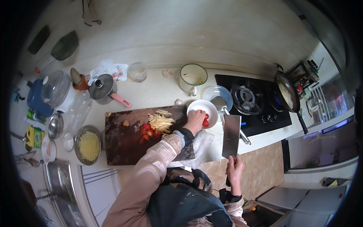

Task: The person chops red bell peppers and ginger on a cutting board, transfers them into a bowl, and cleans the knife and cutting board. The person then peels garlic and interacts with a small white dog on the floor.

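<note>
My left hand [195, 120] reaches into a white bowl [191, 108] that holds several red pieces, perhaps small tomatoes or chilies [205, 123]; its fingertips are among them, and whether they grip one is unclear. My right hand [236, 169] holds a cleaver [231, 136] by its handle, the broad blade pointing away from me, beside the counter edge. A dark wooden cutting board [122, 150] lies to the left of the bowl. On it are a pile of pale yellow strips [161, 121], cut red pieces [145, 132] and a small tan lump [126, 123].
A clear bowl with a ladle [218, 92] and an enamel mug [193, 84] stand behind the bowl. At right, a wok [286, 92] sits over a blue flame on the gas stove [266, 127]. A metal bowl of pale shreds [89, 146], a lidded pan [102, 88] and a sink [61, 181] are left.
</note>
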Tool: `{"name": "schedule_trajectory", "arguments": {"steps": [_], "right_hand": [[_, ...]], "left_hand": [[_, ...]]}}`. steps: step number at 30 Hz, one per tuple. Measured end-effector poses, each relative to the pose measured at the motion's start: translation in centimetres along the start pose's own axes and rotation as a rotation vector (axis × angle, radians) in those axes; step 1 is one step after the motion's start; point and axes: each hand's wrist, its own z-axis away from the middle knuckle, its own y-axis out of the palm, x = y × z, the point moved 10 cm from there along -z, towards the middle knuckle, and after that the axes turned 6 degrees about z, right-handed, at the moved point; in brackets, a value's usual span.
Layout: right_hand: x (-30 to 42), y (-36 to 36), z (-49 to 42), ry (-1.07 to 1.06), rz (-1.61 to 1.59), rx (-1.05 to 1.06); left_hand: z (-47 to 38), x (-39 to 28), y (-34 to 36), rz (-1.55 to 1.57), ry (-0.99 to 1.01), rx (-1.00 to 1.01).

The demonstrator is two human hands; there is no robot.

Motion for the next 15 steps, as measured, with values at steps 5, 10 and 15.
{"name": "schedule_trajectory", "arguments": {"steps": [5,10,15], "right_hand": [[0.8,1.0,-0.8,-0.026,-0.039,0.054],[3.3,6.0,-1.4,-0.114,0.021,0.221],[7.3,14.7,0.7,-0.308,0.168,0.484]], "left_hand": [[3.7,-0.9,-6.8,0.391,0.059,-0.241],[12.6,5.6,-11.3,1.080,-0.168,-0.194],[25.5,13.6,-13.6,1.534,-0.475,-0.392]]}}
